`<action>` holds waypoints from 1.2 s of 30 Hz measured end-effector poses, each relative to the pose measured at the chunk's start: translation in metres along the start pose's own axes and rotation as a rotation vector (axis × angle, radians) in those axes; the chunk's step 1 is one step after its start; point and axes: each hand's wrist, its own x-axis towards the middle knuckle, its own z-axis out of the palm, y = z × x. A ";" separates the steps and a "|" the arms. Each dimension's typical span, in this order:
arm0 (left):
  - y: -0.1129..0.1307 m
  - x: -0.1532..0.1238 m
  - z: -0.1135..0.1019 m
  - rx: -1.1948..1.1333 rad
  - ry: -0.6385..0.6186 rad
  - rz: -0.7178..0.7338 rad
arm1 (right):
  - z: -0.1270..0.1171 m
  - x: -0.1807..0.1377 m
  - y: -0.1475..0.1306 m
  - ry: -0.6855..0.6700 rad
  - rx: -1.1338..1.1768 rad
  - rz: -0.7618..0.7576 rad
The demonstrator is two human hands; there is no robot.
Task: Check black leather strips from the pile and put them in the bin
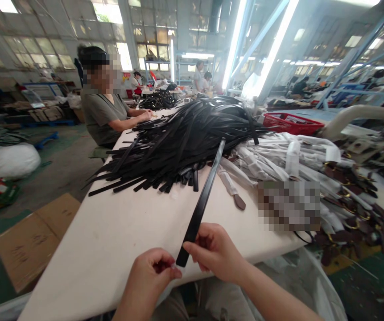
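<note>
A long black strap [202, 200] slants up and away from me over the table, its near end low. My right hand [213, 252] pinches it close to that near end, thumb on top. Beside the strap's tip, my left hand [154, 269] is closed, fingertips together around a small whitish piece too small to name. Past the strap's far end lies a big heap of similar black straps [192, 129]. To the right are straps wrapped in white [255, 160], some with brown leather ends and brass-coloured rings.
Under everything is a cream-topped table [111, 236]. A co-worker [103, 107] sits at its left side, hands on the tabletop. A red basket [292, 124] stands behind the wrapped straps. A cardboard box [36, 240] lies on the floor to the left.
</note>
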 end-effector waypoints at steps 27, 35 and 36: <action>-0.027 -0.002 0.007 -0.110 -0.182 0.031 | -0.021 0.045 0.022 0.277 0.342 0.048; -0.032 -0.011 -0.009 -0.145 -0.159 0.098 | 0.031 0.020 0.037 0.297 0.199 0.036; -0.032 -0.013 -0.011 -0.129 -0.140 0.106 | 0.032 0.020 0.039 0.340 0.183 0.023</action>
